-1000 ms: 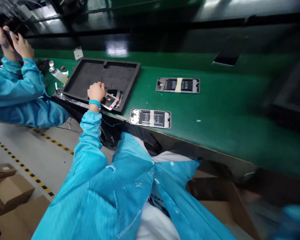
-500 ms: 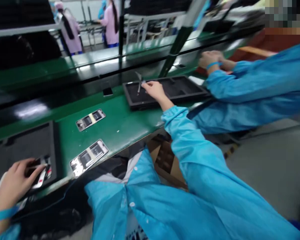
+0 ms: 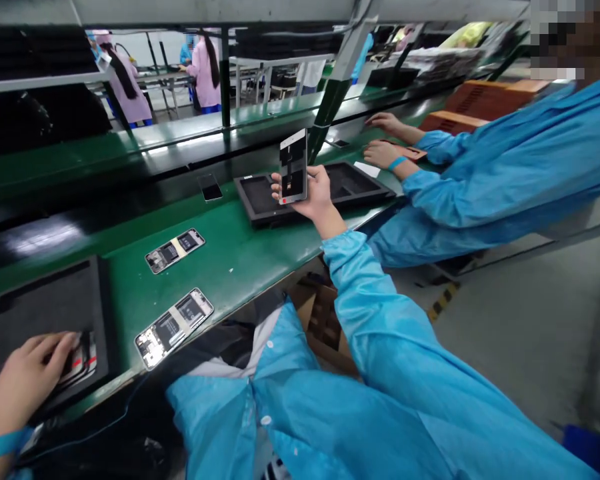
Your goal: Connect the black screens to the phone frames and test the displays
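My right hand (image 3: 316,193) holds up a phone screen panel (image 3: 293,167), gripped by its edges. The panel stands nearly upright with its cable side toward me; a red dot marks its lower corner. At lower left, my left hand (image 3: 30,373) curls over a small stack of similar screen panels (image 3: 86,360) with red marks, in a black foam tray (image 3: 100,300). Its fingertips are partly hidden. Between my hands, two opened phone housings (image 3: 175,251) (image 3: 174,328) lie on the green bench with batteries and inner parts showing.
Behind my right hand lies another black foam tray (image 3: 353,183). A dark phone-sized panel (image 3: 211,187) rests near the back ledge. A co-worker's hands (image 3: 385,147) are at the bench on the right, near orange bins (image 3: 485,103). A slanted post (image 3: 333,97) rises behind the tray. Below the bench sits a cardboard box (image 3: 325,320).
The panel in my right hand has turned from edge-on to show its broad cable side, and rises a little. My left hand stays at the stack. The co-worker's hands have moved apart.
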`<state>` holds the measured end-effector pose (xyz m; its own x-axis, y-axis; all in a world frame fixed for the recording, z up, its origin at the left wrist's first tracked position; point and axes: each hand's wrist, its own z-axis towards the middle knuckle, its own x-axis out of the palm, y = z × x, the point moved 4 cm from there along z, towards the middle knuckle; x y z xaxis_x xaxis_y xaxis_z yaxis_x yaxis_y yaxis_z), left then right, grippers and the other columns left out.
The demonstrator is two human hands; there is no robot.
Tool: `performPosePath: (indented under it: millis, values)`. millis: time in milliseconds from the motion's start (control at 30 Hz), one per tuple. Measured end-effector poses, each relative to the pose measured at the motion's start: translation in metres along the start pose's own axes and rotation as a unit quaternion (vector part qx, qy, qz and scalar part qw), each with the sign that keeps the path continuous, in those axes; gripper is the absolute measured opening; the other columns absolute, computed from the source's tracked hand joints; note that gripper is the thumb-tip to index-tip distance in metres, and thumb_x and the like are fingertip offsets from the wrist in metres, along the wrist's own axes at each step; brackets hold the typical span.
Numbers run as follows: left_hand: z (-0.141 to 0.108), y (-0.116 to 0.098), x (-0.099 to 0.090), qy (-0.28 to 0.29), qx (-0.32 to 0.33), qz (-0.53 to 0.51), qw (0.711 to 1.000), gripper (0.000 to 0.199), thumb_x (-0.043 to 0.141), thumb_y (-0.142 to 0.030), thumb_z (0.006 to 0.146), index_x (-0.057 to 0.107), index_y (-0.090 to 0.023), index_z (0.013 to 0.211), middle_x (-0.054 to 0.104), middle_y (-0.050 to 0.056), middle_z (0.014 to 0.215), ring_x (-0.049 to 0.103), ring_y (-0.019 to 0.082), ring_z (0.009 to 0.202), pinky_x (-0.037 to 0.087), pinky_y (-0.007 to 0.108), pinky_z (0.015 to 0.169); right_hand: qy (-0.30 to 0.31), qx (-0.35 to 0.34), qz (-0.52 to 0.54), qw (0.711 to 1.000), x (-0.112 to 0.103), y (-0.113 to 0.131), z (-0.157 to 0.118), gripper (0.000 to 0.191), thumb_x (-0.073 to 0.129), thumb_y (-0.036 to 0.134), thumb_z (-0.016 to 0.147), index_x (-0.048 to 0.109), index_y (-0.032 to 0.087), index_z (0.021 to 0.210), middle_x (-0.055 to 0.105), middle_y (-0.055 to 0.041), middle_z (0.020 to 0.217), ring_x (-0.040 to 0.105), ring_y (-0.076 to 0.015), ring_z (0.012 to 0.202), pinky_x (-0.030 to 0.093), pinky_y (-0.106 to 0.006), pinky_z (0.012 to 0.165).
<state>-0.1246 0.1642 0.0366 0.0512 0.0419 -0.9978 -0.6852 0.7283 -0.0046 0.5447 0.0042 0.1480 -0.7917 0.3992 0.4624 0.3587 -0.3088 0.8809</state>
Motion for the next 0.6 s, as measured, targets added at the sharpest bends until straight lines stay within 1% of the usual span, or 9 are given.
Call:
performPosePath:
  millis: [67, 100, 167, 233, 300, 333, 433, 533, 600]
  values:
    - [-0.001, -0.005, -0.01, -0.061, -0.065, -0.066, 0.994, 0.035, 0.042, -0.067, 0.08, 0.075, -0.068, 0.089, 0.078, -0.018, 0.088, 0.075, 0.037, 0.102, 0.062, 0.061, 0.093, 0.026, 0.028, -0.029, 0.999, 0.012, -0.018, -0.006, 0.045, 0.062, 0.064, 0.081, 0.058, 0.022, 0.095, 0.074, -0.0102, 0.097, 0.072, -0.0279, 0.096, 0.067, -0.049, 0.082]
    - [-0.002, -0.012, -0.016, -0.085, -0.088, -0.097, 0.988, 0.034, 0.042, -0.068, 0.084, 0.076, -0.062, 0.085, 0.077, -0.015, 0.087, 0.075, 0.037, 0.101, 0.062, 0.06, 0.093, 0.044, 0.053, -0.042, 0.997, 0.02, -0.03, -0.01, 0.045, 0.066, 0.062, 0.079, 0.057, 0.022, 0.096, 0.072, -0.0086, 0.096, 0.072, -0.027, 0.094, 0.067, -0.05, 0.083]
    - [-0.003, -0.03, -0.029, -0.105, -0.127, -0.107, 0.981, 0.043, 0.043, -0.069, 0.09, 0.076, -0.043, 0.083, 0.076, -0.002, 0.091, 0.074, 0.038, 0.1, 0.061, 0.059, 0.093, 0.085, 0.114, -0.054, 0.988, 0.039, -0.058, -0.024, 0.047, 0.077, 0.052, 0.071, 0.056, 0.023, 0.102, 0.069, -0.0026, 0.094, 0.071, -0.0238, 0.089, 0.067, -0.053, 0.087]
    - [-0.001, -0.047, -0.037, -0.086, -0.188, -0.079, 0.975, 0.05, 0.042, -0.065, 0.095, 0.074, -0.028, 0.083, 0.076, 0.009, 0.096, 0.073, 0.035, 0.097, 0.06, 0.051, 0.088, 0.127, 0.166, -0.059, 0.976, 0.058, -0.086, -0.041, 0.057, 0.083, 0.035, 0.062, 0.054, 0.027, 0.111, 0.066, 0.004, 0.097, 0.07, -0.0199, 0.087, 0.066, -0.057, 0.09]
    - [0.003, -0.057, -0.04, -0.07, -0.207, -0.067, 0.973, 0.052, 0.04, -0.061, 0.099, 0.074, -0.023, 0.087, 0.077, 0.013, 0.102, 0.072, 0.032, 0.103, 0.057, 0.044, 0.094, 0.163, 0.206, -0.095, 0.96, 0.073, -0.107, -0.056, 0.068, 0.084, 0.024, 0.057, 0.053, 0.031, 0.117, 0.064, 0.0064, 0.102, 0.07, -0.0183, 0.089, 0.066, -0.056, 0.089]
    - [0.006, -0.059, -0.039, -0.06, -0.207, -0.066, 0.974, 0.053, 0.039, -0.059, 0.102, 0.074, -0.021, 0.09, 0.077, 0.014, 0.103, 0.072, 0.031, 0.105, 0.055, 0.042, 0.094, 0.165, 0.219, -0.117, 0.954, 0.076, -0.115, -0.059, 0.072, 0.086, 0.024, 0.055, 0.053, 0.033, 0.119, 0.064, 0.0052, 0.107, 0.071, -0.0197, 0.093, 0.066, -0.055, 0.087]
    - [0.007, -0.053, -0.034, -0.066, -0.199, -0.067, 0.975, 0.048, 0.039, -0.048, 0.109, 0.076, -0.019, 0.103, 0.079, 0.014, 0.107, 0.072, 0.028, 0.103, 0.051, 0.041, 0.095, 0.153, 0.197, -0.184, 0.951, 0.077, -0.13, -0.051, 0.082, 0.088, 0.02, 0.046, 0.054, 0.033, 0.119, 0.06, 0.0024, 0.106, 0.07, -0.0202, 0.092, 0.067, -0.048, 0.08]
    - [0.002, -0.045, -0.029, -0.067, -0.195, -0.05, 0.977, 0.055, 0.035, -0.048, 0.113, 0.074, -0.018, 0.089, 0.078, 0.014, 0.098, 0.071, 0.027, 0.096, 0.049, 0.04, 0.093, 0.176, 0.144, -0.254, 0.94, 0.074, -0.143, -0.037, 0.092, 0.089, 0.018, 0.041, 0.051, 0.036, 0.123, 0.059, 0.0009, 0.103, 0.07, -0.0213, 0.089, 0.066, -0.047, 0.079]
    - [-0.002, -0.042, -0.029, -0.068, -0.187, -0.06, 0.978, 0.06, 0.032, -0.05, 0.114, 0.073, -0.019, 0.084, 0.077, 0.014, 0.095, 0.07, 0.026, 0.094, 0.05, 0.04, 0.092, 0.211, 0.1, -0.294, 0.927, 0.076, -0.151, -0.037, 0.101, 0.093, 0.024, 0.044, 0.047, 0.038, 0.132, 0.057, -0.0004, 0.105, 0.07, -0.0218, 0.088, 0.065, -0.048, 0.081]
